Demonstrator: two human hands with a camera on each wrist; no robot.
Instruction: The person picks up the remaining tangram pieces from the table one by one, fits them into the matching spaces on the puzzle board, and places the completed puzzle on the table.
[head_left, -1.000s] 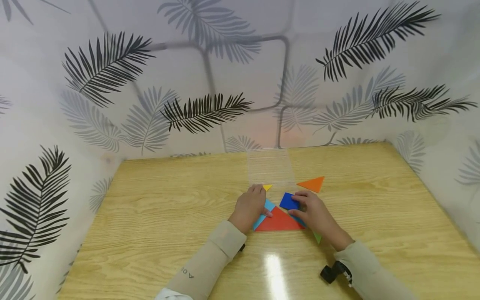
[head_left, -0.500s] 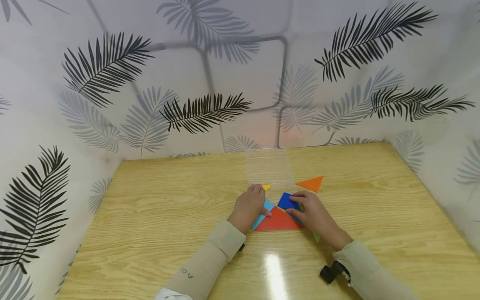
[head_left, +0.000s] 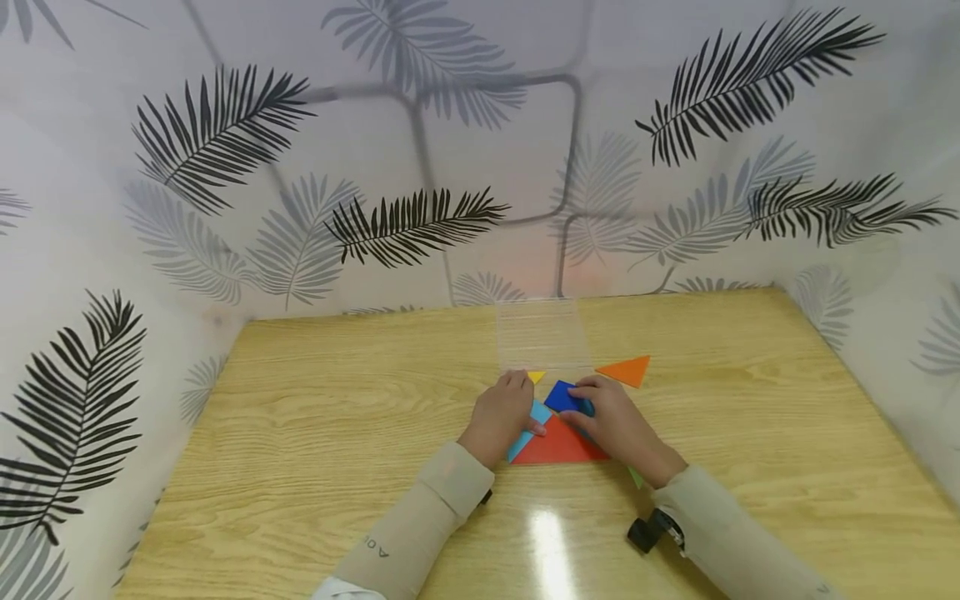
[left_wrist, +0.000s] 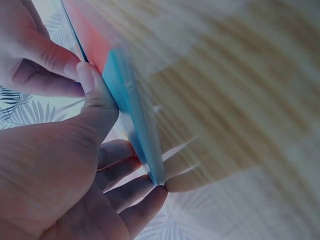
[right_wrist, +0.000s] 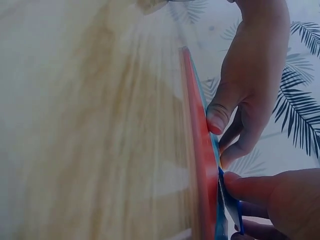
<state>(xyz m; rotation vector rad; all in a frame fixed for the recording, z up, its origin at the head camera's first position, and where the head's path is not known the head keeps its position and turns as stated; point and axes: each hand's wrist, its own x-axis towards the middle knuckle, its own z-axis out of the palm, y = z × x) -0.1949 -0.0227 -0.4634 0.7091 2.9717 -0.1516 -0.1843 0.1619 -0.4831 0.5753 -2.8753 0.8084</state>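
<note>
One blue piece (head_left: 559,396) lies pinched between the right fingers (head_left: 589,392).

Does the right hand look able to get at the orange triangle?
Probably yes: the orange triangle lies just beyond the right hand, nothing visibly covering it, though that hand holds the blue piece.

Table (head_left: 337,400), one. Hands, two: left hand (head_left: 497,418), right hand (head_left: 621,427). Flat pieces distinguishable, six: one red triangle (head_left: 558,446), orange triangle (head_left: 626,371), light blue piece (head_left: 540,411), dark blue piece (head_left: 559,395), yellow piece (head_left: 536,377) and green piece (head_left: 636,477). Clear panel (head_left: 543,333) by the table's far edge, one. Whether the teal patch (head_left: 588,407) at the right hand is a seventh cannot be determined.
</note>
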